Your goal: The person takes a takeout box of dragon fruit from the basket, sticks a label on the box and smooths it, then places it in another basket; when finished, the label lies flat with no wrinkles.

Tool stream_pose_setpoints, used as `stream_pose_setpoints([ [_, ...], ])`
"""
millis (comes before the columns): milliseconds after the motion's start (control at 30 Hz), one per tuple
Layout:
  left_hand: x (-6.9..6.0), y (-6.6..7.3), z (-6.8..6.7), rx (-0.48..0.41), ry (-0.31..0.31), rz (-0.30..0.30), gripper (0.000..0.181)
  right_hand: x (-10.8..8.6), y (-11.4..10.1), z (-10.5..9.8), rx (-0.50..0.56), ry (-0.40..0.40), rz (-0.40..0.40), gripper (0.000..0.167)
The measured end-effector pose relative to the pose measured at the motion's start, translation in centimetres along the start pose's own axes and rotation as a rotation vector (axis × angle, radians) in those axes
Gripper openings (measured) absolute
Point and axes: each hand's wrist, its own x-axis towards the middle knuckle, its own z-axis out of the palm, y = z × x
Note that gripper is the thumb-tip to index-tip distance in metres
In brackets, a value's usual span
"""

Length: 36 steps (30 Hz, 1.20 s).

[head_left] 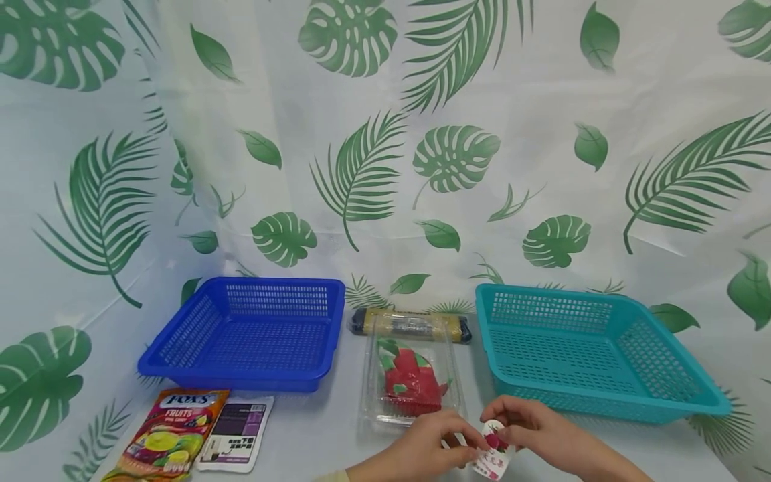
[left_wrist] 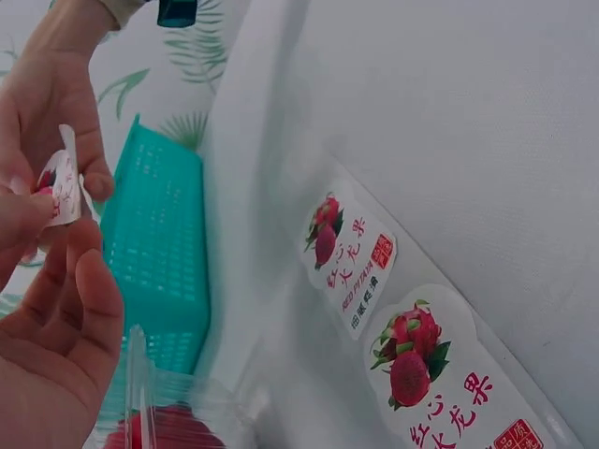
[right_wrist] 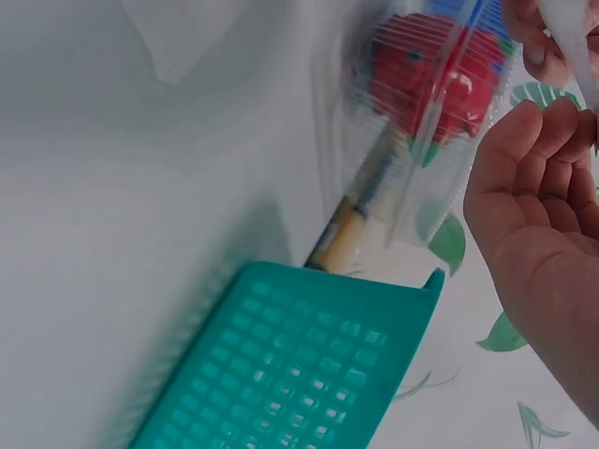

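Both hands meet at the front, just before the clear plastic box (head_left: 454, 395) with a red dragon fruit (head_left: 415, 381) inside. My left hand (head_left: 418, 445) pinches the lower left edge of a small white sticker label (head_left: 492, 455) printed with a pitaya picture. On its right side, the fingers and thumb of my right hand (head_left: 551, 435) pinch the same label. The left wrist view shows the label (left_wrist: 65, 192) bent between the fingertips. In that view a sheet with more dragon fruit labels (left_wrist: 346, 253) lies on the table.
A blue basket (head_left: 241, 375) stands at the back left, a teal basket (head_left: 578, 388) at the right. Between them, behind the box, lies a yellow-and-black packaged roll (head_left: 464, 328). A candy bag (head_left: 171, 435) and a white-and-purple packet (head_left: 237, 435) lie at the front left.
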Motion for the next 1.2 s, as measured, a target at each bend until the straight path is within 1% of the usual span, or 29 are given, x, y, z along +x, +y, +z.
stream_pose_setpoints([
  [100, 0.1, 0.1, 0.0, -0.013, 0.029, -0.009, 0.018, 0.3, -0.5, 0.2, 0.001, 0.006, 0.003, 0.029],
  [233, 0.2, 0.3, 0.0, 0.023, 0.113, 0.001, 0.015, 0.8, -1.1, 0.5, -0.016, 0.032, -0.001, 0.031],
  [300, 0.4, 0.4, -0.2, 0.027, 0.161, -0.007, 0.012, 1.0, -1.4, 0.5, -0.028, 0.068, 0.008, 0.033],
  [367, 0.5, 0.6, -0.3, 0.015, 0.212, -0.033, 0.011, 1.3, -1.7, 0.6, -0.044, 0.126, 0.011, 0.035],
  [433, 0.7, 0.9, -0.6, -0.003, 0.264, -0.065, 0.009, 1.5, -2.0, 0.8, -0.058, 0.206, 0.017, 0.038],
  [533, 1.1, 1.2, -1.3, -0.005, 0.338, -0.090, 0.009, 1.9, -2.4, 1.1, -0.082, 0.346, 0.009, 0.041],
  [633, 1.7, 1.4, -2.2, 0.022, 0.397, -0.075, 0.013, 2.4, -2.9, 1.5, -0.091, 0.482, 0.020, 0.042],
  [667, 1.9, 1.4, -2.5, 0.034, 0.414, -0.065, 0.014, 2.5, -3.0, 1.5, -0.100, 0.519, 0.024, 0.042],
  [733, 2.2, 1.5, -3.0, 0.066, 0.449, -0.035, 0.017, 2.8, -3.2, 1.7, -0.118, 0.567, 0.030, 0.041],
  [800, 2.4, 1.5, -3.5, 0.091, 0.475, -0.006, 0.020, 3.2, -3.3, 1.8, -0.135, 0.584, 0.025, 0.040],
  [900, 2.6, 1.5, -4.1, 0.123, 0.496, 0.017, 0.023, 3.8, -3.5, 2.0, -0.148, 0.589, 0.025, 0.039],
  [967, 2.6, 1.5, -4.3, 0.139, 0.502, 0.012, 0.024, 4.3, -3.5, 2.2, -0.144, 0.584, 0.025, 0.039],
  [1100, 2.5, 1.7, -4.8, 0.160, 0.502, -0.024, 0.024, 5.4, -3.6, 2.4, -0.122, 0.557, 0.008, 0.038],
  [1200, 2.5, 1.8, -5.2, 0.172, 0.499, -0.032, 0.024, 6.2, -3.5, 2.5, -0.096, 0.553, -0.005, 0.034],
])
